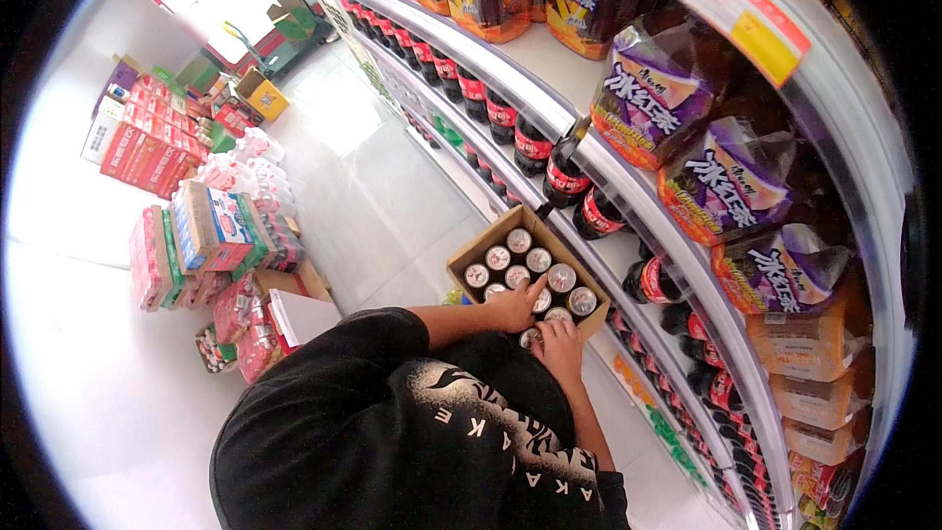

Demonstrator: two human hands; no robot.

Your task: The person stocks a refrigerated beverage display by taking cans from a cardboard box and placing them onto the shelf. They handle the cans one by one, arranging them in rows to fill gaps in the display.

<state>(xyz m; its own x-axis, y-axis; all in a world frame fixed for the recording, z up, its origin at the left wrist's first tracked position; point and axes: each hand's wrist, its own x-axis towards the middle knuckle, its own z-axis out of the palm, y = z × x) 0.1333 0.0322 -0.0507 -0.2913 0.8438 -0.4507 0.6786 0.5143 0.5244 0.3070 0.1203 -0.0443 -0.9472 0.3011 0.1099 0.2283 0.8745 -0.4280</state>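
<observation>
An open cardboard carton of upright drink cans is in front of me, beside the shelving. Silver lids face up in rows, among them a can at the far corner and a can by the right wall. My left hand lies over the middle of the cans, its fingers apart and touching the lids. At the near corner, the fingers of my right hand rest against a can; whether they grip it is hidden. Some cans are covered by my hands.
Shelves on the right hold large iced tea bottles and cola bottles behind a clear shelf edge. Stacked drink cartons and wrapped packs stand on the floor at left. A platform trolley is farther back.
</observation>
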